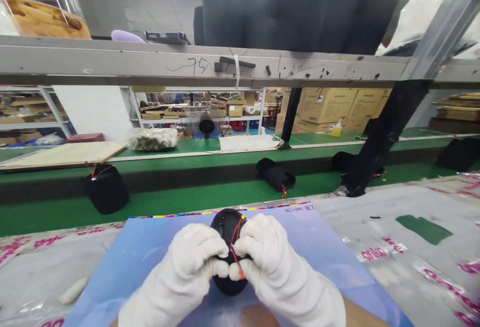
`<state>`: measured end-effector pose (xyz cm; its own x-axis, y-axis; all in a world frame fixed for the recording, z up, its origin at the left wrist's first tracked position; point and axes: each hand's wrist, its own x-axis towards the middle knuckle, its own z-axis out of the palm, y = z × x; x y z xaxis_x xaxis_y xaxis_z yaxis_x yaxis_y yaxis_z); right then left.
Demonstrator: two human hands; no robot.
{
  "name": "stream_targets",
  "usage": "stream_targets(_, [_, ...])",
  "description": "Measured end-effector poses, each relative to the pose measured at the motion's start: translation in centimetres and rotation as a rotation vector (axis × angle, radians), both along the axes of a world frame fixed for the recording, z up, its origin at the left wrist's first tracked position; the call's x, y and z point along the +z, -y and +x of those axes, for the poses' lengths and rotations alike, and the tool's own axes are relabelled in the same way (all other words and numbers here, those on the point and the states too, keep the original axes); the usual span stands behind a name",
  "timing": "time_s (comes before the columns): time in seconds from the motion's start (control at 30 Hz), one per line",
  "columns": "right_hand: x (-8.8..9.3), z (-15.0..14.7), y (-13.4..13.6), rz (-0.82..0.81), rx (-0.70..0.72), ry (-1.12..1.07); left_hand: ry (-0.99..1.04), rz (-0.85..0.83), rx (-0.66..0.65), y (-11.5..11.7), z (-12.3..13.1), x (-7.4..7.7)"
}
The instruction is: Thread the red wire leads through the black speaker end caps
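Observation:
A black oval part (229,287) with red wires (235,232) is between my hands, over a blue printed sheet. The wires run across its upper face and end in a small red connector (241,275) by my right thumb. My left hand (198,252), in a white glove, is closed, its thumb and fingertips pinching at the middle of the part. From the other side my right hand (262,249), also gloved, closes on the part beside the wires. What lies exactly between the fingertips is hidden.
The blue sheet (150,247) lies on a plastic-covered bench. Beyond runs a green conveyor (195,194) carrying black cylinders (106,189) with red wires. A metal shelf (150,64) crosses overhead, and a dark post (386,137) stands at the right. A green scrap (423,229) lies right.

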<state>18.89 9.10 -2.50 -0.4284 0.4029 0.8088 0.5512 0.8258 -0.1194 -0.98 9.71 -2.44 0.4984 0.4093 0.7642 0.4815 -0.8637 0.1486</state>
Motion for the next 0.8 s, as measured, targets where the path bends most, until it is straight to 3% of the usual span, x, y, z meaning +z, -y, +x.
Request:
stream_targets(0.13, [1.8, 0.8, -0.4, -0.186, 0.199, 0.084, -0.089, -0.24, -0.073, 0.2, -0.4, 2.3])
stream_targets(0.23, [1.9, 0.4, -1.2, -0.269, 0.124, 0.112, -0.054, -0.318, 0.013, 0.4, -0.8, 1.9])
stream_targets(0.33, [1.5, -1.2, -1.9, -0.348, -0.081, 0.051, -0.074, -0.175, 0.132, 0.6, -1.1, 0.6])
stream_targets(0.43, [1.8, -2.3, -2.0, -0.442, -0.129, 0.024, -0.179, 0.014, 0.165, 0.9, -0.8, 0.2])
stream_targets(0.57, [4.4, -0.8, -1.9, -0.6, -0.017, 0.116, -0.433, 0.172, 0.226, 1.3, -0.1, 1.0])
stream_targets(0.67, [5.9, 2.4, -1.9, -0.771, 0.139, 0.063, -0.454, 0.12, 0.239, 1.2, 0.0, 1.2])
stream_targets(0.73, [5.6, 4.3, -1.7, -0.747, 0.211, -0.102, -0.401, 0.059, 0.233, 1.1, 0.1, 0.9])
stream_targets(0.8, [4.4, 5.4, -1.1, -0.602, 0.265, -0.163, -0.345, 0.046, 0.209, 0.9, 0.1, 0.5])
